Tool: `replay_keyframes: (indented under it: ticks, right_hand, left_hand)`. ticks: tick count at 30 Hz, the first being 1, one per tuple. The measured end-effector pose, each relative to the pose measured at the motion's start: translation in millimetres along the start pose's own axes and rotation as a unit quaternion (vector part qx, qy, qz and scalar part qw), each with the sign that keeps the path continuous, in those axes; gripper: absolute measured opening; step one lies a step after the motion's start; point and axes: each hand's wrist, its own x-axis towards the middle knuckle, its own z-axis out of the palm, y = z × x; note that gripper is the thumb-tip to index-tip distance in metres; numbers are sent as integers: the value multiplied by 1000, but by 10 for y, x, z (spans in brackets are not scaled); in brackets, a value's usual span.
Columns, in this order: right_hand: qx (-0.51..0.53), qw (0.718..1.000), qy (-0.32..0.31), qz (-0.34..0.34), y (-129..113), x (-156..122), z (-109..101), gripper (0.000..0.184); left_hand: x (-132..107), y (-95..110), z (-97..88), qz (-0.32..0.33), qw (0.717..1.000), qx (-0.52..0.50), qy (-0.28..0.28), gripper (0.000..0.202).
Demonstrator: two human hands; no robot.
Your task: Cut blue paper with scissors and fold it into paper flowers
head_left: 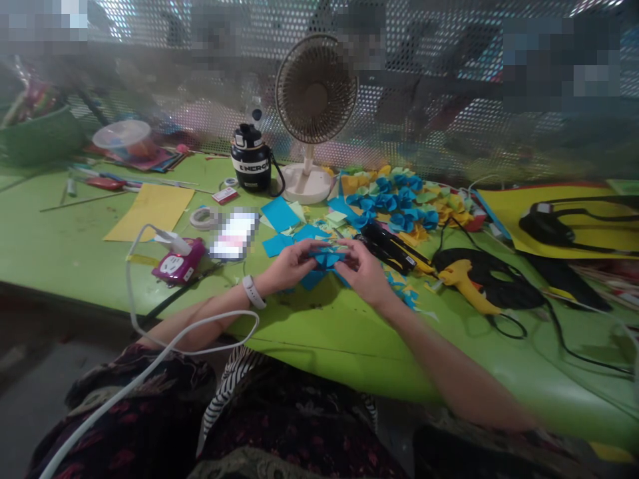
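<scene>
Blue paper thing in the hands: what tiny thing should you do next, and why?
Maybe pinch its folds tighter. The blue paper is held between the left hand and right hand, and it seems looser than the blue flowers lying nearby.

The left hand (pixel 289 265) and right hand (pixel 364 273) covered much of the folded blue paper (pixel 327 258), so its full shape could not be told. A pixelated rectangle (pixel 234 233) on the tabletop (pixel 319 332) hid whatever lay there. Blurred, pixelated patches obscured what stood behind the perforated metal screen (pixel 449 40). The left edge cut off the green basket (pixel 40 136), and the right edge cut off the yellow printed sheet (pixel 574 219).
</scene>
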Motion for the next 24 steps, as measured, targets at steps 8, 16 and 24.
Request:
replay_keyframes:
  ticks: [8, 16, 24]
  right_hand:
    - [-171, 958, 49, -224, 12, -22, -10, 17]
    - [-203, 947, 43, -244, -12, -46, -20, 21]
    - [-173, 955, 44, -236, -37, -57, -26, 24]
  left_hand:
    - [22, -28, -8, -69, 984, -161, 1, 40]
    - [15, -5, -10, -88, 982, -165, 12, 43]
    - [16, 21, 16, -145, 964, -221, 2, 51]
